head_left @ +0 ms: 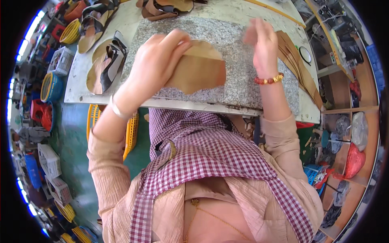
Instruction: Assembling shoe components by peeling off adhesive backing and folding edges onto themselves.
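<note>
My left hand (159,60) is closed on the left edge of a tan, leather-like piece (198,73), thumb and fingers pinched at its upper corner. The piece has a rounded, paler top part and a darker lower part with a wavy edge. It is over a speckled grey board (239,87) on the white table. To the right of the piece, my right hand (262,44) is raised above the board, apart from the piece. Its fingers are stretched upward and somewhat blurred, and nothing shows in them.
Sandal-like shoe parts (97,75) lie on the table's left side. Brown flat strips (293,60) and a round black-rimmed disc (304,55) lie at the right. More brown pieces (160,10) sit at the far edge. A yellow basket (131,135) stands below the table's front edge.
</note>
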`<action>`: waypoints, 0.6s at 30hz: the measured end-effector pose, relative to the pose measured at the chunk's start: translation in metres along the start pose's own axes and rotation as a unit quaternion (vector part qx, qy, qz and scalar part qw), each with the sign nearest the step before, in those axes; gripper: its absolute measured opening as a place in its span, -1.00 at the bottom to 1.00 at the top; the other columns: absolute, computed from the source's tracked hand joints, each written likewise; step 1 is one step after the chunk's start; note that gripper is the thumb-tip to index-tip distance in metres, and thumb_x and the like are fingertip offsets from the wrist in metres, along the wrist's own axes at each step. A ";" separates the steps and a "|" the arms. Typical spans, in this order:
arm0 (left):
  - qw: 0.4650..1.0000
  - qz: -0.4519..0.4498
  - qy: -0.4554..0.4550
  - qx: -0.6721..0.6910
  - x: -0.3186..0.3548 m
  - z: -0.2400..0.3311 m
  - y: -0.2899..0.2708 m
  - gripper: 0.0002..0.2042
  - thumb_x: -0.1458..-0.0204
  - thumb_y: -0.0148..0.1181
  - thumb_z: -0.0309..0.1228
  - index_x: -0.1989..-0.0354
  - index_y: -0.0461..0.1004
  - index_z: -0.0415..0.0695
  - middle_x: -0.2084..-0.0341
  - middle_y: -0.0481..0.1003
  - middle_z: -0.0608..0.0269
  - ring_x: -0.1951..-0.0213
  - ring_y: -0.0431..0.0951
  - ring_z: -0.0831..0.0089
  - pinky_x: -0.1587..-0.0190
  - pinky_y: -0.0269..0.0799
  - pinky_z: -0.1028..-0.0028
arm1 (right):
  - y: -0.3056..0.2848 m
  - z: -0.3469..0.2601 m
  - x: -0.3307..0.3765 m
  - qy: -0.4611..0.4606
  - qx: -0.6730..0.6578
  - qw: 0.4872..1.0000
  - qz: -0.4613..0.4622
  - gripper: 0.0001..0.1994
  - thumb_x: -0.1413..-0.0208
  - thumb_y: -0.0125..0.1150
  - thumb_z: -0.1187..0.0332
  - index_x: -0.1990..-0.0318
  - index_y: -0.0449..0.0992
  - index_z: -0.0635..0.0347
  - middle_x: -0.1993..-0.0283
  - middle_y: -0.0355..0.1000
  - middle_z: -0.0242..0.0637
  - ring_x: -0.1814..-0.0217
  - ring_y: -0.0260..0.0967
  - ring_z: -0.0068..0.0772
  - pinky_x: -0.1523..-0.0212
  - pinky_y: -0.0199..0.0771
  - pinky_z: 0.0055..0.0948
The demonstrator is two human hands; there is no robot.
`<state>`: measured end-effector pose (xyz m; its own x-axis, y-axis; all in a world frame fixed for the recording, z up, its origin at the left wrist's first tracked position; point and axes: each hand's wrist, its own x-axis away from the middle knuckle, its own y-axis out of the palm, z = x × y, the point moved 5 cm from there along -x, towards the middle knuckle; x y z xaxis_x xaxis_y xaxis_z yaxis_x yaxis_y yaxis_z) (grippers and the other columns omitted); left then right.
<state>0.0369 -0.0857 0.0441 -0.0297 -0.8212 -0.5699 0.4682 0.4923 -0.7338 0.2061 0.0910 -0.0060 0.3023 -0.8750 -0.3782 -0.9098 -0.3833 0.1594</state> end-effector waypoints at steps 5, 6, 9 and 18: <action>0.991 0.107 0.059 -0.053 -0.064 0.016 -0.001 -0.87 -0.22 0.06 -0.48 0.12 0.48 -0.16 0.41 0.55 0.17 0.40 0.52 0.26 0.29 0.45 0.40 | 0.078 -0.057 0.005 -0.168 0.107 0.970 -0.142 -0.65 -0.29 0.18 0.12 0.05 0.58 0.25 0.37 0.55 -0.27 0.28 0.50 -0.49 0.26 0.48 -0.57; 0.977 0.186 0.095 -0.043 -0.069 0.021 -0.011 -0.83 -0.22 0.04 -0.54 0.05 0.47 -0.15 0.36 0.57 0.18 0.37 0.54 0.33 0.27 0.45 0.43 | 0.083 -0.056 0.002 -0.185 0.211 0.947 -0.157 -0.66 -0.28 0.18 0.12 0.09 0.60 0.27 0.34 0.58 -0.26 0.29 0.50 -0.50 0.29 0.47 -0.58; 0.917 0.341 -0.082 0.192 -0.033 -0.018 -0.013 -0.91 -0.15 0.15 -0.52 0.21 0.51 -0.19 0.51 0.55 0.29 0.47 0.50 0.50 0.38 0.43 0.56 | 0.066 -0.048 -0.015 -0.077 0.146 0.971 -0.171 -0.67 -0.31 0.15 0.14 0.11 0.60 0.26 0.30 0.57 -0.28 0.31 0.45 -0.57 0.30 0.45 -0.63; 0.946 0.322 0.038 0.006 0.004 0.022 0.022 -0.83 0.05 0.30 -0.59 0.25 0.55 -0.19 0.33 0.58 0.24 0.33 0.52 0.36 0.15 0.46 0.44 | 0.067 -0.016 -0.019 0.064 0.040 0.984 -0.162 -0.73 -0.31 0.15 0.21 0.13 0.61 0.26 0.30 0.56 -0.33 0.41 0.39 -0.67 0.41 0.39 -0.73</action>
<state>0.0661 -0.0842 0.0341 0.2019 -0.3295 -0.9223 0.4207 0.8796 -0.2221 0.1440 0.0775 0.0268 0.6083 -0.7434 -0.2782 -0.7781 -0.6277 -0.0239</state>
